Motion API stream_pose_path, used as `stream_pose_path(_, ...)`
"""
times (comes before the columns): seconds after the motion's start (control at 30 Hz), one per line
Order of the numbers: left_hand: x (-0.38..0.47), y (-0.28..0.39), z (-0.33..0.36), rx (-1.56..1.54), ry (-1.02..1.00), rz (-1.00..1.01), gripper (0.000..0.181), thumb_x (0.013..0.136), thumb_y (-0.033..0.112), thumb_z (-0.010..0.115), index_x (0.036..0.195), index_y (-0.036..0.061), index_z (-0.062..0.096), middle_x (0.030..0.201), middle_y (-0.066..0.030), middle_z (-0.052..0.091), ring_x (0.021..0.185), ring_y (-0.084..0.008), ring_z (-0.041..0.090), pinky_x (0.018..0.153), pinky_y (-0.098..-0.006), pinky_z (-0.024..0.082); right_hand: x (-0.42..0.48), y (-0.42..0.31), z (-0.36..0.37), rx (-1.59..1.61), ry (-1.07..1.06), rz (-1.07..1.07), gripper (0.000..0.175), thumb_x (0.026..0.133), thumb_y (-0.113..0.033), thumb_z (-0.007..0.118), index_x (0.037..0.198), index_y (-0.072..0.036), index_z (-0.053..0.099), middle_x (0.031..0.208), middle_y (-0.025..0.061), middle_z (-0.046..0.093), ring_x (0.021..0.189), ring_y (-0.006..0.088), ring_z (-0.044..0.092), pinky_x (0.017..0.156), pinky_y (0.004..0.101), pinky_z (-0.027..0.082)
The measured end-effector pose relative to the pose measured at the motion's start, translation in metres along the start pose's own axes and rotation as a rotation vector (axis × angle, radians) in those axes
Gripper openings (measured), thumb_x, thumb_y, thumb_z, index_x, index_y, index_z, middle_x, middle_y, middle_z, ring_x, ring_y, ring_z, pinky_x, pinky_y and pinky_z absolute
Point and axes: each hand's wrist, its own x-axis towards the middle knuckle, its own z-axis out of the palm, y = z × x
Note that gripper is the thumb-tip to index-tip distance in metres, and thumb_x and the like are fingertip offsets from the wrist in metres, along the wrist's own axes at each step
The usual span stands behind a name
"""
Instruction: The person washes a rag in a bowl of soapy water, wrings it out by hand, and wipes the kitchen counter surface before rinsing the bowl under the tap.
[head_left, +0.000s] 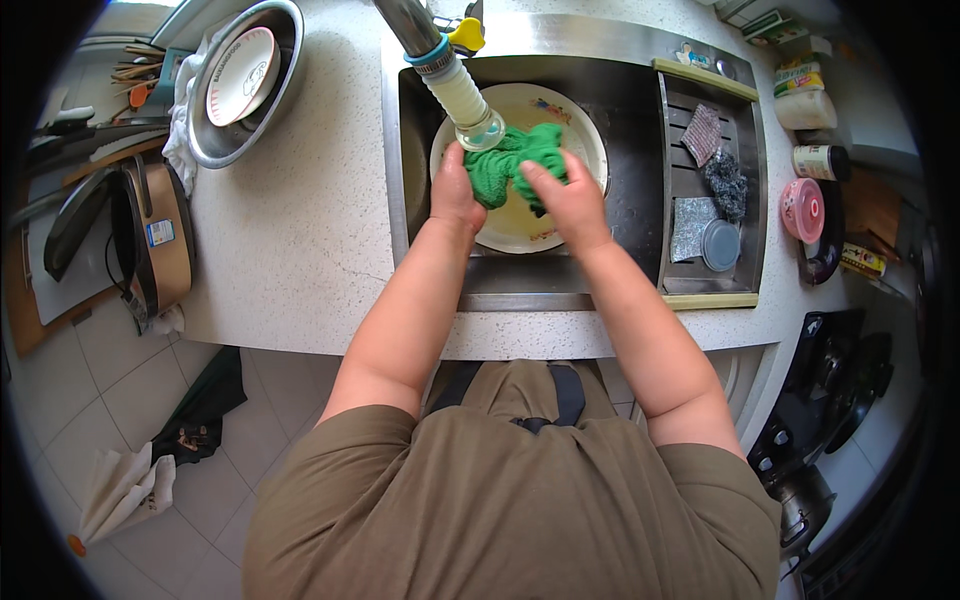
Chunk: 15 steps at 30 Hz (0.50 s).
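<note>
A wet-looking green cloth (517, 154) is bunched between my two hands, just under the faucet nozzle (480, 131). On its left side my left hand (456, 187) grips it, palm turned inward. My right hand (571, 196) holds the other end, with the thumb lying on top of the folds. Below the cloth is a white enamel basin (596, 161) with floral decoration, holding yellowish liquid. The basin sits in the steel sink (630, 225). Whether water is running from the nozzle I cannot tell.
Right of the basin, a steel rack (701, 277) holds a steel-wool scrubber (726, 184), a pink cloth (703, 135) and a grey round lid (721, 244). A metal bowl (289, 97) with a white dish (241, 75) stands at left. A pink lidded container (802, 210) sits right.
</note>
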Motion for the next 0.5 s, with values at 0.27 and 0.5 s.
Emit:
stream_pose_path(0.27, -0.019, -0.055, -0.005, 0.29, -0.007, -0.133, 0.034, 0.096, 0.037, 0.046, 0.1, 0.0059, 0.059, 0.09, -0.0061, 0.061, 0.077, -0.018, 0.059, 0.067, -0.0343, 0.048, 0.058, 0.029, 0.016, -0.67, 0.154, 0.035, 0.036, 0.079, -0.032, 0.059, 0.093, 0.001, 0.064, 0.097, 0.0243, 0.062, 0.093, 0.0424, 0.058, 0.084, 0.0461, 0.047)
stream_pose_path(0.5, 0.001, -0.038, -0.009, 0.106, 0.14, -0.177, 0.035, 0.095, 0.037, 0.047, 0.1, 0.0049, 0.06, 0.088, -0.0082, 0.062, 0.072, -0.0206, 0.061, 0.065, -0.0353, 0.049, 0.014, 0.041, 0.044, -0.515, 0.044, -0.073, 0.041, 0.082, -0.038, 0.059, 0.093, 0.002, 0.064, 0.106, 0.0271, 0.059, 0.102, 0.0395, 0.057, 0.09, 0.0426, 0.046)
